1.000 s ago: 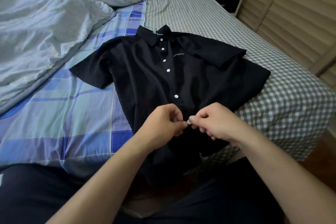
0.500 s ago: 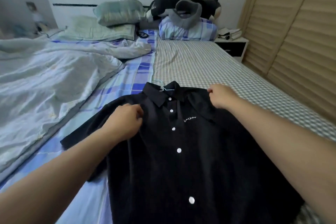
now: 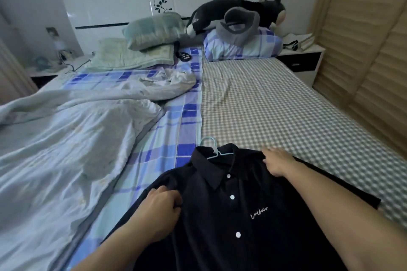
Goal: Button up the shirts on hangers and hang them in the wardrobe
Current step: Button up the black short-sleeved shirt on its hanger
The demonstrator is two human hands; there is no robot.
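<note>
A black short-sleeved shirt (image 3: 224, 222) with white buttons lies face up on the bed (image 3: 275, 112), buttoned down its front. A light blue hanger (image 3: 214, 149) sits inside it, its hook poking out past the collar. My left hand (image 3: 159, 209) grips the shirt's left shoulder, fingers curled into the cloth. At the right shoulder seam my right hand (image 3: 278, 161) holds the fabric beside the collar. The lower part of the shirt runs out of the frame.
A rumpled pale quilt (image 3: 66, 149) covers the bed's left half. Pillows (image 3: 152, 31) and a dark plush toy (image 3: 237, 14) lie at the headboard. Slatted wooden wardrobe doors (image 3: 370, 61) line the right side, with a nightstand (image 3: 301, 61) beyond them.
A second ago both hands pinched the placket near the hem. They have since moved up to the shoulders, and the view has lifted toward the headboard.
</note>
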